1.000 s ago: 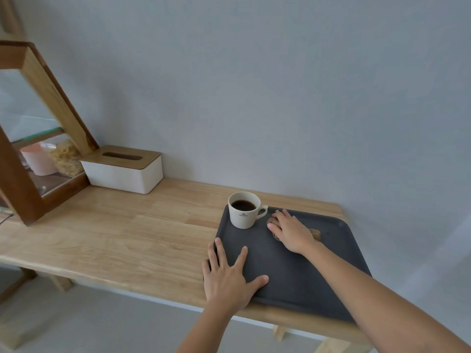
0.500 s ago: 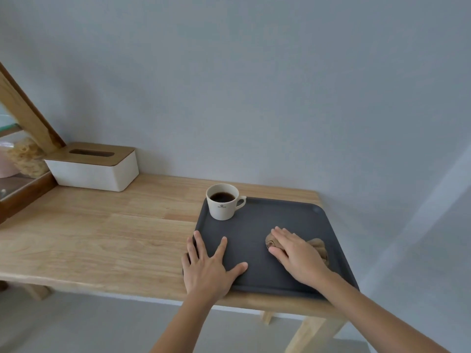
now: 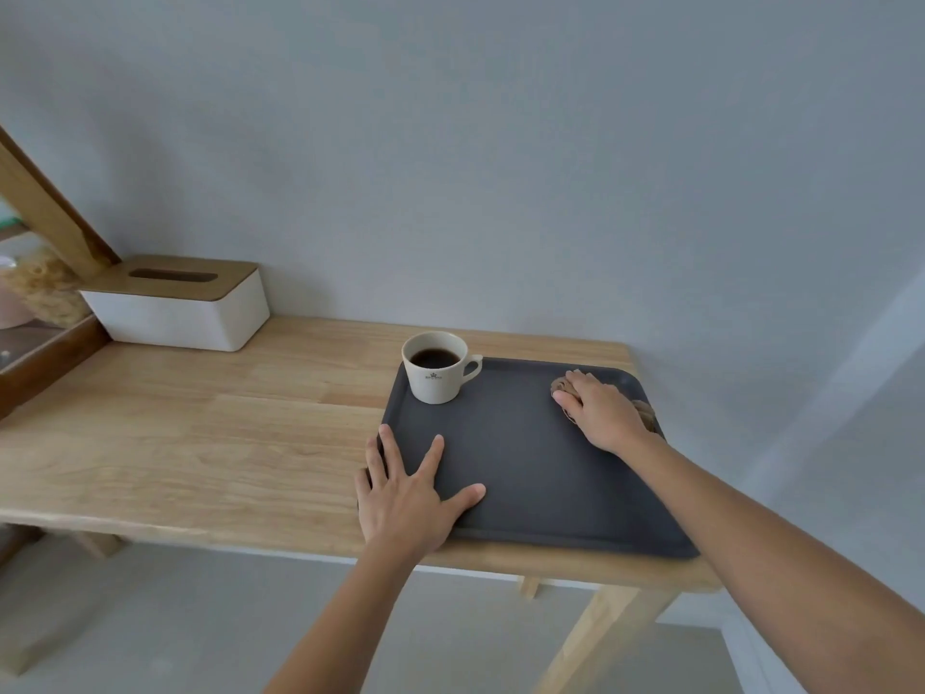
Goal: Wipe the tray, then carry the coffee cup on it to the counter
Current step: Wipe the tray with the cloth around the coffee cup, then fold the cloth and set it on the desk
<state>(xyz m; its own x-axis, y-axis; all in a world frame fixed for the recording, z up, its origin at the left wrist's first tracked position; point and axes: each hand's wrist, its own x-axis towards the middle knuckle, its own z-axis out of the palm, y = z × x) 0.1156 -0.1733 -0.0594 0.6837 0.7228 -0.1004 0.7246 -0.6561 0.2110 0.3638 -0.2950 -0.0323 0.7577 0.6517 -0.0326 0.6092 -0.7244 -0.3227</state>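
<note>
A dark grey tray (image 3: 530,458) lies at the right end of a wooden table. A white coffee cup (image 3: 436,368), filled with black coffee, stands upright in the tray's far left corner, handle to the right. My left hand (image 3: 408,498) lies flat with fingers spread on the tray's near left corner, partly over its rim. My right hand (image 3: 598,410) presses a brown cloth (image 3: 643,412) onto the tray near its far right corner; most of the cloth is hidden under the palm.
The wooden table (image 3: 200,443) stands against a grey wall. A white tissue box with a wooden lid (image 3: 182,303) sits at the back left. Beside it is a wooden-framed glass case (image 3: 35,273) holding a jar. The table's right edge runs just past the tray.
My right hand has slid the cloth from beside the cup to the tray's near middle, then out to its far right corner. My left hand stayed on the near left corner.
</note>
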